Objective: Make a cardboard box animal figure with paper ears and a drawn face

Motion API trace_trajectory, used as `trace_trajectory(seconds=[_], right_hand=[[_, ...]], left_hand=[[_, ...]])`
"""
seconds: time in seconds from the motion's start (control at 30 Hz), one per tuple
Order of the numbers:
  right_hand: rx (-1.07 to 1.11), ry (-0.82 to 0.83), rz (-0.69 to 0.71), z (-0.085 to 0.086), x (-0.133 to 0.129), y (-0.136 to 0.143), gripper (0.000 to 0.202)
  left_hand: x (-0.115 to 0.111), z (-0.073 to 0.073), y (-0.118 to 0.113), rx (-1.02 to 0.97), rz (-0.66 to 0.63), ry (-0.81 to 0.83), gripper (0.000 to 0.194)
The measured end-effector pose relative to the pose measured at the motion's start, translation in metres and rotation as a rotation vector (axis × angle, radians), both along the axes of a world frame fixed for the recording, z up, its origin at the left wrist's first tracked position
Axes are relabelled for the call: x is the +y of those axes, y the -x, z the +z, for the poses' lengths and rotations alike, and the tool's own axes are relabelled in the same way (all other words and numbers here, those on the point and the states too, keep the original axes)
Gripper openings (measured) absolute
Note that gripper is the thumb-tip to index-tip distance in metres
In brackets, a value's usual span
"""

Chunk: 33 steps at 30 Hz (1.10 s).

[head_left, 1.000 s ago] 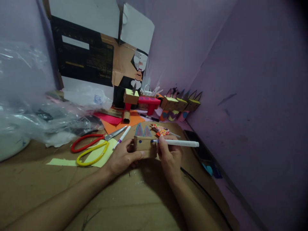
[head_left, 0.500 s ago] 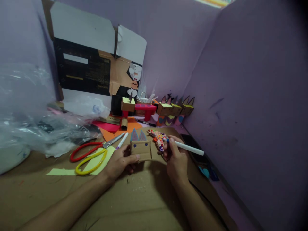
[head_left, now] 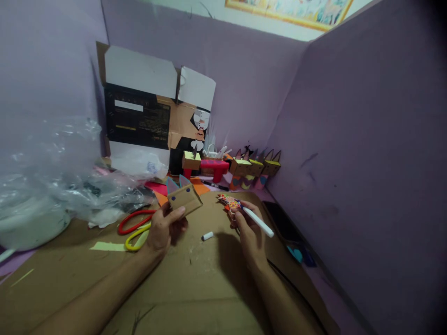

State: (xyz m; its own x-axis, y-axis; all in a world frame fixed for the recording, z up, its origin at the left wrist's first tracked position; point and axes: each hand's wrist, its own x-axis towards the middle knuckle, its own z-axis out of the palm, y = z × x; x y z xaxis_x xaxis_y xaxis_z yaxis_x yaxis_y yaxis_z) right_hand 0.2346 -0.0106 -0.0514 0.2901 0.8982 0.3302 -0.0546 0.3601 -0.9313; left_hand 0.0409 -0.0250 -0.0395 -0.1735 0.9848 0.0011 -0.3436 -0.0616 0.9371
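Observation:
My left hand (head_left: 163,232) grips a small cardboard box head (head_left: 185,199) between thumb and fingers. The box has two pointed ears edged in blue and two dark blue dots on its front, and it is tilted. A white marker (head_left: 258,222) is held in my closed right hand (head_left: 250,237), its rear end pointing down to the right. Just beyond those fingers is a colourful patterned piece (head_left: 231,203); whether they touch it I cannot tell. On the cardboard sheet (head_left: 206,279) between my hands lies a small white marker cap (head_left: 207,236).
Scissors with red and yellow handles (head_left: 137,218) lie left, by a pale green paper strip (head_left: 107,246). Clear plastic bags (head_left: 115,190) heap behind them. Several cardboard animal figures (head_left: 254,170) stand at the back. A dark phone-like slab (head_left: 281,221) lies by the right wall.
My left hand has moved the box head left and tilted it. The marker cap between my hands has come into sight. The marker now slants more steeply, and the view has tipped upward.

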Motion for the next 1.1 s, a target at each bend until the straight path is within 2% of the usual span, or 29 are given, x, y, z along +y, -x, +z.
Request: trace_trajectory(seconds=[0.13,0.3,0.43,0.5,0.6,0.73,0.87,0.97,1.1], right_hand=[[-0.223,-0.09,0.077,-0.01,0.003,-0.001,0.028],[-0.41,-0.07,0.24,-0.022,-0.001,0.0,0.04],[-0.656,-0.086,0.379,-0.025,-0.002,0.001,0.043],[-0.743,-0.102,0.393,-0.026,0.0,0.001,0.038],[-0.763,-0.056,0.334,-0.028,0.001,0.002,0.03],[-0.621,0.013,0.207,-0.025,-0.005,0.002,0.019],[-0.429,0.039,-0.05,-0.012,-0.015,0.004,0.02],[-0.307,0.109,-0.168,-0.006,-0.021,0.009,0.02],[-0.292,0.134,-0.218,-0.007,-0.023,0.016,0.02]], left_hand=[[0.002,-0.003,0.006,0.043,-0.003,0.053,0.039],[0.0,-0.007,0.006,0.114,-0.04,0.087,0.036],[-0.003,-0.004,0.003,0.201,-0.058,0.107,0.041],[-0.002,-0.002,0.001,0.258,-0.067,0.13,0.046],[0.002,-0.001,-0.002,0.325,-0.071,0.17,0.047],[0.011,-0.005,-0.001,0.345,-0.157,0.2,0.05],[0.02,-0.01,0.004,0.34,-0.298,0.245,0.051],[0.022,-0.009,0.006,0.396,-0.302,0.312,0.053],[0.018,-0.007,0.003,0.386,-0.289,0.369,0.058]])
